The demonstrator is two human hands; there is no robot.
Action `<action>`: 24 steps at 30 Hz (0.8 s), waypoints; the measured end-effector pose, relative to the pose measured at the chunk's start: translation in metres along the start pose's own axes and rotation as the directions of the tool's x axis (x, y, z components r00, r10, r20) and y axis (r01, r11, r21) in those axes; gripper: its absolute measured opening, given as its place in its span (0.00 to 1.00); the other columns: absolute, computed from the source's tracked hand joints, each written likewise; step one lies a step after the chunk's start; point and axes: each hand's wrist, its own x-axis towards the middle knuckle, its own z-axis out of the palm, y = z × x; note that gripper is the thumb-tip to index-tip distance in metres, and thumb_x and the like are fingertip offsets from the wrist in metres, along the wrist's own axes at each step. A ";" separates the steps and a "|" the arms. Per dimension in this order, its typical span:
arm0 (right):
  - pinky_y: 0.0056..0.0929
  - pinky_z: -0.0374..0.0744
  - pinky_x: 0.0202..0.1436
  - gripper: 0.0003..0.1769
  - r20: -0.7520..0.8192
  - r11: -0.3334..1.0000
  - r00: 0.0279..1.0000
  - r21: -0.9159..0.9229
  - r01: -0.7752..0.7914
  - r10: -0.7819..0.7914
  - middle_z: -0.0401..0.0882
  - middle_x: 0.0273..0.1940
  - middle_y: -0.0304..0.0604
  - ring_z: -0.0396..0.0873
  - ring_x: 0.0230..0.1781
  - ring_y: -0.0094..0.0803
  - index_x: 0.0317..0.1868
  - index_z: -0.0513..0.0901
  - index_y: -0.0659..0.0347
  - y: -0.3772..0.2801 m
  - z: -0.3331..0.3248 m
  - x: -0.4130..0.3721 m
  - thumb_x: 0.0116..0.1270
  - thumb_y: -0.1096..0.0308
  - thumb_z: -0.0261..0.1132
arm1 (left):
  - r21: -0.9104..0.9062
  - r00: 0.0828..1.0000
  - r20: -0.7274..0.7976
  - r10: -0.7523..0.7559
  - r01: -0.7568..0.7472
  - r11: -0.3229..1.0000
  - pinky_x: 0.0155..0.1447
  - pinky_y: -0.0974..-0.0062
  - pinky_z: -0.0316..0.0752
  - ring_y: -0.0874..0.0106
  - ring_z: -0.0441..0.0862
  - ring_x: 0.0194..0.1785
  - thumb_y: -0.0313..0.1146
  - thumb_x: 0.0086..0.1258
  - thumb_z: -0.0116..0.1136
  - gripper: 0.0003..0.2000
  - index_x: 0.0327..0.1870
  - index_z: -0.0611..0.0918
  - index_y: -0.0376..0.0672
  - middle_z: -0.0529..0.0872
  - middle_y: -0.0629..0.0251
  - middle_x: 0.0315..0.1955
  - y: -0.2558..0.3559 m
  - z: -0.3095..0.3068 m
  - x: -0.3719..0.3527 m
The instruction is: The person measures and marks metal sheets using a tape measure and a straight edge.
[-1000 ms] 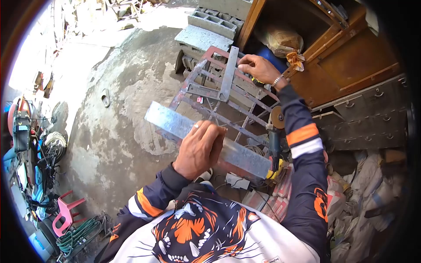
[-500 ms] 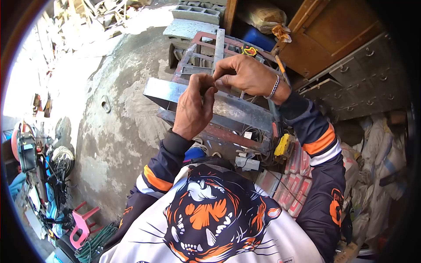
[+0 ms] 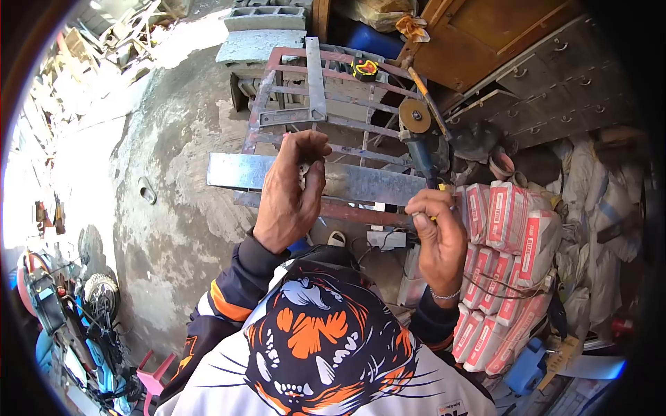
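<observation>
From where I stand, looking along the wearer's head view, the long metal bar [image 3: 374, 183] lies crosswise over the near side of a slatted metal frame [image 3: 361, 125], which seems to serve as a rough bench, holding it up off the floor and within reach of both hands. The left hand [image 3: 277, 201] is over the bar, left of its middle, fingers curled round toward the thumb with a narrow gap; I can't tell whether anything small sits in there. The right hand [image 3: 444, 249] is at the bar's right end, fingers bent in close to the thumb, and I can't make out whether they pinch the edge, perhaps to steady it. The steel square [image 3: 316, 76] and the tape measure [image 3: 364, 69] rest on the slats beyond, likely to be handy, with the grinder [image 3: 420, 154] just past the right end, its round disc [image 3: 409, 111] facing up. As for the bar, it's silvery and flat-faced, bright at the left end, duller and smudged along the middle, its long edges looking straight.
</observation>
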 end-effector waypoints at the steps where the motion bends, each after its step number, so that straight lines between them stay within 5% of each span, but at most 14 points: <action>1: 0.43 0.74 0.64 0.05 -0.009 0.999 0.999 -0.022 -0.037 0.036 0.82 0.48 0.45 0.81 0.47 0.43 0.46 0.84 0.62 -0.005 0.005 -0.006 0.78 0.73 0.62 | 0.005 1.000 0.001 0.030 -0.030 1.000 0.61 0.67 0.78 0.63 0.86 0.55 0.16 0.75 0.50 0.17 0.62 0.75 0.35 0.85 0.54 0.50 0.000 -0.001 -0.001; 6: 0.48 0.69 0.69 0.05 0.010 0.967 1.000 -0.254 -0.016 0.019 0.81 0.56 0.46 0.78 0.57 0.46 0.47 0.84 0.60 -0.007 0.018 -0.015 0.76 0.73 0.63 | 0.003 0.995 0.046 0.089 -0.089 0.996 0.63 0.67 0.77 0.62 0.85 0.55 0.16 0.74 0.49 0.17 0.63 0.74 0.34 0.84 0.54 0.51 -0.003 -0.008 -0.003; 8: 0.50 0.68 0.70 0.06 0.044 0.902 0.999 -0.429 0.037 -0.020 0.82 0.58 0.43 0.77 0.59 0.48 0.48 0.84 0.59 -0.005 0.022 -0.016 0.74 0.74 0.64 | -0.066 0.992 0.122 0.034 -0.026 0.997 0.69 0.74 0.69 0.73 0.76 0.60 0.14 0.73 0.43 0.21 0.67 0.72 0.36 0.80 0.61 0.56 -0.001 -0.011 -0.003; 12: 0.51 0.63 0.75 0.05 0.039 0.846 0.999 -0.532 0.029 -0.009 0.82 0.60 0.41 0.78 0.63 0.44 0.48 0.82 0.58 -0.001 0.031 -0.014 0.74 0.73 0.64 | -0.088 0.990 0.126 0.059 -0.048 0.995 0.68 0.74 0.70 0.73 0.77 0.59 0.15 0.73 0.43 0.21 0.66 0.73 0.36 0.80 0.61 0.56 -0.009 -0.011 0.005; 14: 0.52 0.62 0.77 0.05 0.028 0.842 1.000 -0.539 0.012 0.003 0.82 0.61 0.40 0.79 0.64 0.42 0.48 0.81 0.57 0.003 0.034 -0.011 0.75 0.73 0.63 | -0.048 0.990 0.120 0.080 -0.075 0.996 0.65 0.74 0.72 0.74 0.77 0.58 0.15 0.73 0.43 0.21 0.65 0.74 0.37 0.81 0.62 0.55 -0.006 -0.011 0.015; 15: 0.52 0.62 0.77 0.05 0.027 0.833 1.000 -0.553 0.025 -0.012 0.83 0.61 0.40 0.79 0.64 0.42 0.48 0.82 0.57 0.003 0.035 -0.009 0.76 0.72 0.63 | -0.040 0.994 0.066 0.092 -0.090 0.995 0.60 0.67 0.77 0.60 0.85 0.55 0.16 0.72 0.50 0.17 0.61 0.76 0.35 0.86 0.52 0.50 -0.006 -0.010 0.020; 24: 0.53 0.59 0.78 0.04 0.035 0.794 0.999 -0.605 0.053 -0.040 0.79 0.66 0.41 0.78 0.65 0.41 0.48 0.81 0.57 0.009 0.039 0.001 0.76 0.71 0.62 | -0.011 0.987 0.085 0.136 -0.136 0.991 0.60 0.67 0.79 0.61 0.86 0.54 0.18 0.72 0.51 0.17 0.61 0.76 0.36 0.86 0.53 0.49 -0.014 -0.012 0.041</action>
